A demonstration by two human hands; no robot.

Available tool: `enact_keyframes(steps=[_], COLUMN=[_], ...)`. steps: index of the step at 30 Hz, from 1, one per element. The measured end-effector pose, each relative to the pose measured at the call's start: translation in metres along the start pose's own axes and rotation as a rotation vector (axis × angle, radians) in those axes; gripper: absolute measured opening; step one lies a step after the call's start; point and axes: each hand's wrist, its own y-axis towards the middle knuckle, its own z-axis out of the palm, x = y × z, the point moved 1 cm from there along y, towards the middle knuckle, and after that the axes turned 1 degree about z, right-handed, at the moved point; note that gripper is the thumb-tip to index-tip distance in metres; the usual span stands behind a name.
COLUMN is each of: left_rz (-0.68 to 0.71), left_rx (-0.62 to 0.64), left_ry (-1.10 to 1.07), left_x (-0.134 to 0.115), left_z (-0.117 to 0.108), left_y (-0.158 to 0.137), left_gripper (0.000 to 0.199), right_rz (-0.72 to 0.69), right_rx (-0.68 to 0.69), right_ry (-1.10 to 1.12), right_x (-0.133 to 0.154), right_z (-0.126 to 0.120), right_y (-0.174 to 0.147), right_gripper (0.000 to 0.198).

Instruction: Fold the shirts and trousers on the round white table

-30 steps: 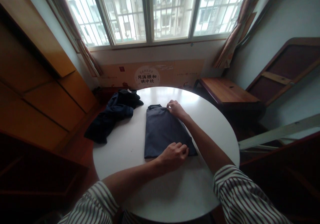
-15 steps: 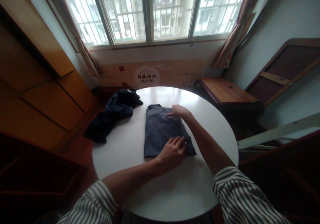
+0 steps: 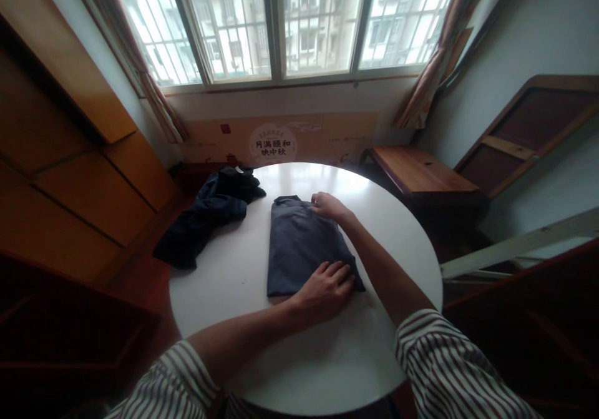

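A dark grey-blue folded shirt [image 3: 297,244] lies flat on the round white table [image 3: 210,319], its collar-like end at the far side. My left hand [image 3: 327,286] rests palm down on the shirt's near right part, with its fingers stretched out. At the far right edge, my right hand [image 3: 330,207] has its fingers bent and drawn together at the cloth, seemingly pinching it. Its fingertips are small and partly blurred.
A heap of dark clothes [image 3: 210,219] lies at the table's left side, part of it hanging over the edge. Beyond the table on the right stands a low wooden table [image 3: 423,169]. Wooden cabinets [image 3: 79,194] line the left wall.
My right hand has moved slightly left and its fingers have drawn in at the shirt's far edge. The left hand has shifted a little to the right over the cloth.
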Motion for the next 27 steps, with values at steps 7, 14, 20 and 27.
enact_keyframes(steps=[7, 14, 20, 27], left_rz=[-0.276, -0.614, -0.226, -0.033], left_rx=[-0.057, 0.110, 0.116, 0.188], left_ry=[-0.032, -0.073, -0.255, -0.117], left_x=[0.009, 0.032, 0.020, 0.013], left_z=[-0.006, -0.021, -0.018, -0.013], left_y=[0.003, 0.004, 0.001, 0.003], left_gripper=[0.057, 0.027, 0.049, 0.023], right_rz=[-0.067, 0.034, 0.030, 0.055], right_rx=[0.067, 0.003, -0.039, -0.100], right_ry=[-0.013, -0.070, -0.061, -0.049], right_x=[-0.002, -0.013, -0.014, -0.016], right_z=[0.009, 0.014, 0.018, 0.020], right_y=[0.001, 0.005, 0.007, 0.010], right_gripper=[0.045, 0.030, 0.027, 0.031])
